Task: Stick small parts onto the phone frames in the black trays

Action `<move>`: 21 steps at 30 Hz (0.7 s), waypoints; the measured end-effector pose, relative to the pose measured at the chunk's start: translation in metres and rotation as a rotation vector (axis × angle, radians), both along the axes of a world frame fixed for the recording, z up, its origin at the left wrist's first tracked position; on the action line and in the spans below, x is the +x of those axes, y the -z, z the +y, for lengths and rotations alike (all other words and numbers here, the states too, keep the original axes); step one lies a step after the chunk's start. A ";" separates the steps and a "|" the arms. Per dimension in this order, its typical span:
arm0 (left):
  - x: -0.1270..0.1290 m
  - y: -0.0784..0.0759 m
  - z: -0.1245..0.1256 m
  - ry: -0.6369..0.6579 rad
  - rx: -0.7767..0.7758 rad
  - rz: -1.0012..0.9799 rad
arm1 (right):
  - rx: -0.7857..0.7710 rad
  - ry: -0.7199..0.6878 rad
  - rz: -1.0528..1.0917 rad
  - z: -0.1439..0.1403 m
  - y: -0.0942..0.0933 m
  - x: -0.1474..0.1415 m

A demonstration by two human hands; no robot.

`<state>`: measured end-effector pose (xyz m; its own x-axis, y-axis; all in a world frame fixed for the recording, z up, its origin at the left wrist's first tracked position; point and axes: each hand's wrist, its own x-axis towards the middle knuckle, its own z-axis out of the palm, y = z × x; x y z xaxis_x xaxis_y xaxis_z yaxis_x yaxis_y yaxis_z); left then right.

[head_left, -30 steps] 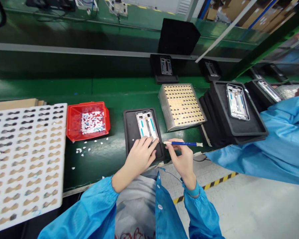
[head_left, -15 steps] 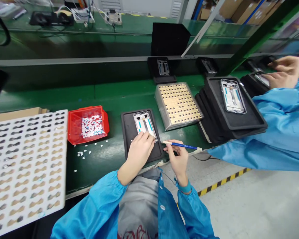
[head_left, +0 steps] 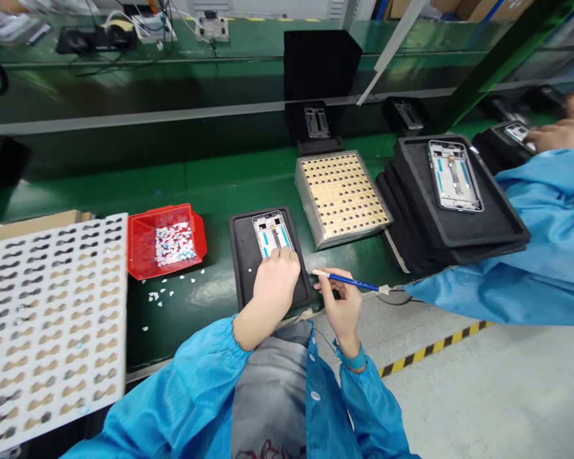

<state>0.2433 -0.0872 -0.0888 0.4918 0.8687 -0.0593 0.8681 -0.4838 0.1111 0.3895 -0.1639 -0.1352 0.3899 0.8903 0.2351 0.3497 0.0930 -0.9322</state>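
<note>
A silver phone frame [head_left: 269,227] with light-blue strips lies in a shallow black foam tray [head_left: 246,255] before me. My left hand [head_left: 277,278] is over the frame's lower end, fingers curled together and pointing down. Its fingertips are hidden, so what they pinch or press cannot be seen. Just right of the tray, my right hand [head_left: 340,299] is closed around a blue pen-like tool [head_left: 356,281]. The tool lies nearly level, with a white tip toward the tray and a pale piece at its other end. A tiny white bit rests on the tray's left side.
Left stand a red bin [head_left: 136,252] of small white pieces, scattered bits, and a white board [head_left: 88,306] with rows of tan and dark parts. A block of gold parts [head_left: 337,194] sits behind right. Stacked black trays [head_left: 495,220] stand beside a co-worker's blue sleeve [head_left: 545,223].
My left hand has turned, its knuckles higher and its fingers more curled over the phone frame. My right hand keeps the tool in nearly the same place. The co-worker's hands appear farther right.
</note>
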 end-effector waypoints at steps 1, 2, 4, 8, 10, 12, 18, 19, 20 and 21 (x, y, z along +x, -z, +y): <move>0.000 0.001 0.001 0.000 -0.001 -0.003 | -0.002 -0.001 -0.004 0.000 0.000 0.000; 0.002 0.002 0.001 0.002 0.000 -0.007 | -0.001 -0.002 -0.008 0.001 0.000 0.000; 0.005 0.003 0.001 0.011 0.008 -0.012 | 0.011 0.002 -0.015 0.000 0.000 0.000; -0.006 -0.004 0.003 0.051 0.087 -0.110 | 0.050 0.025 -0.011 -0.002 0.004 0.002; -0.032 -0.012 0.008 -0.015 0.172 -0.243 | 0.074 0.038 0.012 0.000 0.008 0.003; -0.070 -0.020 0.013 -0.201 0.298 -0.377 | 0.098 0.037 0.030 0.005 0.008 0.002; -0.155 -0.012 0.020 -0.708 0.457 -0.427 | 0.256 0.057 0.086 -0.020 -0.003 0.009; -0.157 -0.007 0.019 -0.715 0.454 -0.425 | 0.306 0.091 0.101 -0.034 -0.001 0.014; -0.156 -0.004 0.017 -0.711 0.464 -0.437 | 0.330 0.134 0.109 -0.050 0.003 0.020; -0.153 -0.002 0.014 -0.699 0.488 -0.462 | 0.309 0.174 0.098 -0.067 0.009 0.025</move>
<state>0.0905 -0.0733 -0.0865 -0.2611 0.8517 0.4543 0.8982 0.0419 0.4376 0.4143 -0.2306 -0.1439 0.5636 0.7014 0.4363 0.2956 0.3220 -0.8994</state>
